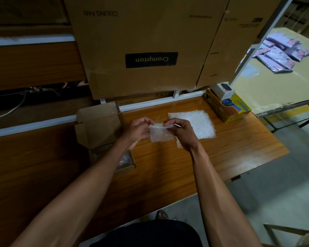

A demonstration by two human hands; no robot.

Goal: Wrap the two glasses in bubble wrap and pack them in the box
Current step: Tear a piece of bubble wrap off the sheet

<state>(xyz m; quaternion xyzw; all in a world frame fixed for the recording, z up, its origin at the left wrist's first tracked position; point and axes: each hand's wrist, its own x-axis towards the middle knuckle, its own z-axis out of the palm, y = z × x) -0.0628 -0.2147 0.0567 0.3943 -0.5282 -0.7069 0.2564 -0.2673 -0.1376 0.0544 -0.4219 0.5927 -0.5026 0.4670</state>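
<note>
Together, the left hand (138, 130) and right hand (179, 131) are pinching the top edge of a bubble-wrapped bundle (161, 133), fingers curled on it, presumably closing the wrap over a glass; the glass itself cannot be made out. Beyond the right grip, a spare bubble wrap sheet (194, 123) is lying flat on the bench (168, 166); left of the left grip, the open box (98, 125) is waiting within reach.

We see a glossy wood-grain bench (221, 157), matt brown cardboard box (98, 125), and clear, bubbly plastic bubble wrap (194, 122) at its far edge.
</note>
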